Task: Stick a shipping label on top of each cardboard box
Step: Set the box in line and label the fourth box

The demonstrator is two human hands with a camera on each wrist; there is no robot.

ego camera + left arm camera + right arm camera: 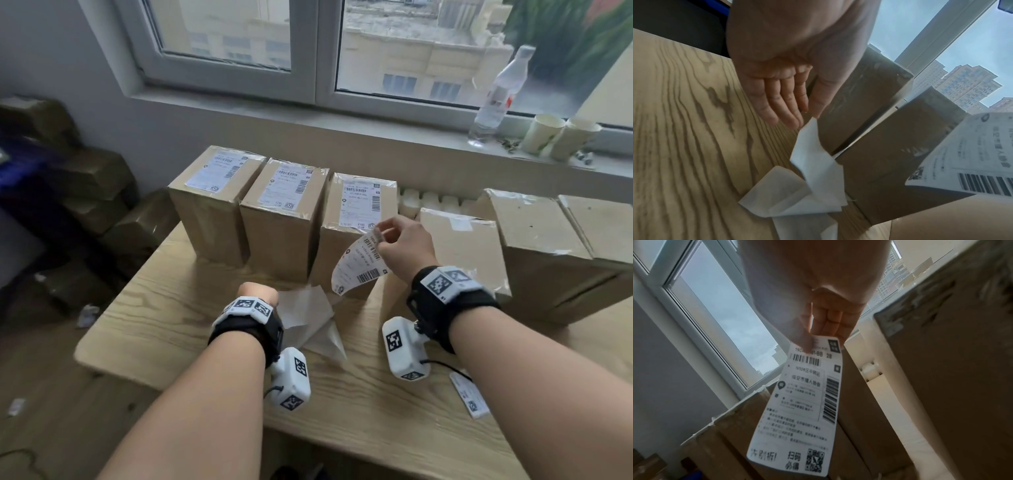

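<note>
Cardboard boxes (pixel 281 219) on wooden table (pixel 178 308), under window (pixel 308 51).

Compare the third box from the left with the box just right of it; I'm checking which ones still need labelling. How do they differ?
The third box already carries a shipping label on top; the fourth box has a bare top with only clear tape. The third box stands taller and narrower; the fourth box looks lower and wider. Both are brown cardboard, taped, on the wooden table. The right hand pinches a loose label, not yet stuck to either.
</note>
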